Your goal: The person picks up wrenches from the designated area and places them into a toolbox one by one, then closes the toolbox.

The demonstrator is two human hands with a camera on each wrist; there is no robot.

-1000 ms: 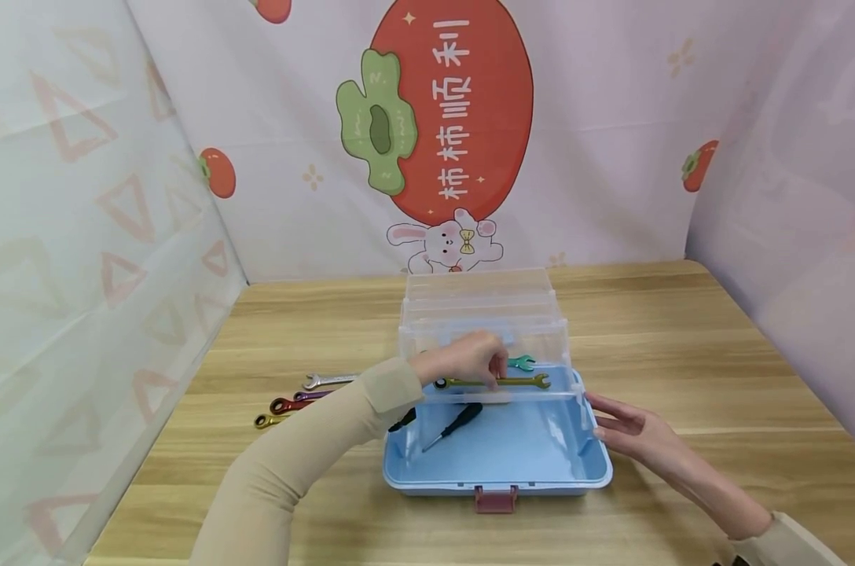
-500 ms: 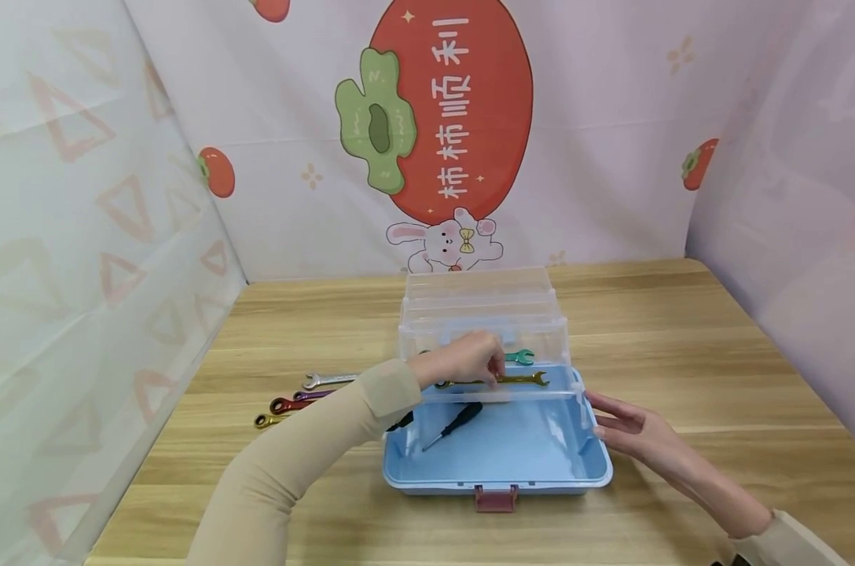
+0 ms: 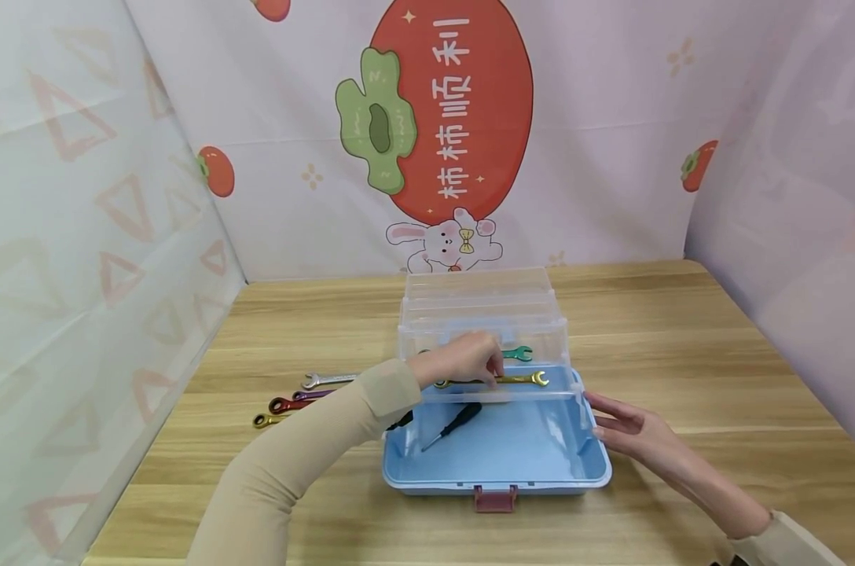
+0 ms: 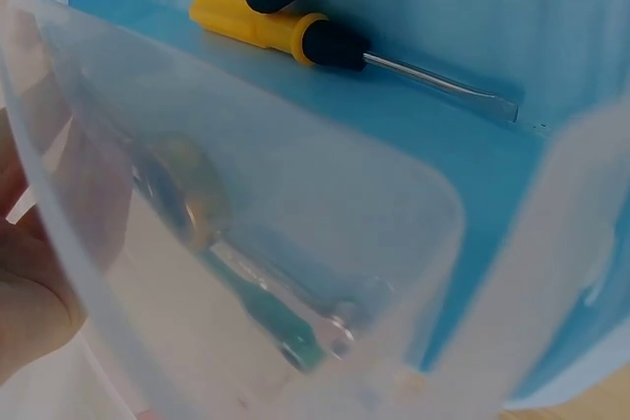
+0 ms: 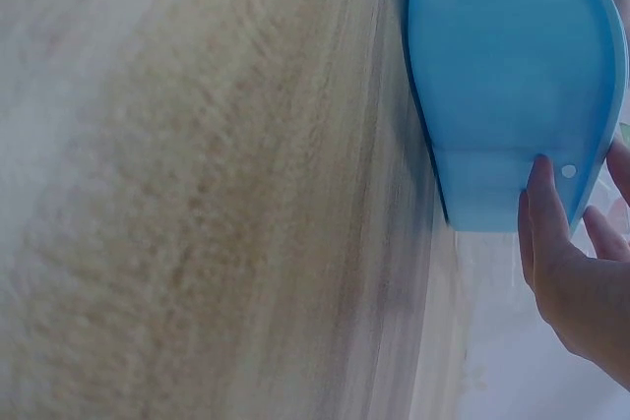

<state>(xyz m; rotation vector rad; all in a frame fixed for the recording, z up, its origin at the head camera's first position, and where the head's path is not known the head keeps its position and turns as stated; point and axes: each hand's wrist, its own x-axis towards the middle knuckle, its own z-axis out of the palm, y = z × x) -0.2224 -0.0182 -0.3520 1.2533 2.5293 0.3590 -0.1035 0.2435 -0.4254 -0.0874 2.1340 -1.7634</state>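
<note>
A light-blue toolbox [image 3: 541, 464] stands open on the table, its clear upper trays folded back. Over the nearer clear tray [image 3: 558, 346], my left hand [image 3: 466, 358] pinches the gold wrench [image 3: 526, 379] near its middle. Just behind it lies a green wrench [image 3: 521, 354], partly covered by the hand. Through the cloudy tray wall, the left wrist view shows the green wrench [image 4: 266, 317] and another wrench overlapping. My right hand [image 3: 636, 432] touches the box's right end with extended fingers; the right wrist view has its fingertips on the blue wall [image 5: 482, 174].
A black-handled screwdriver [image 3: 463, 415] lies in the box bottom, with a yellow-handled screwdriver [image 4: 246, 22] under its handle in the left wrist view. Left of the box are a silver wrench [image 3: 324, 380], a purple wrench [image 3: 314, 395], a red wrench [image 3: 286, 406] and another gold wrench [image 3: 265, 420].
The green wrench has shifted slightly back in the tray. The gold wrench has turned a little and catches more light. The right hand stays at the box's end.
</note>
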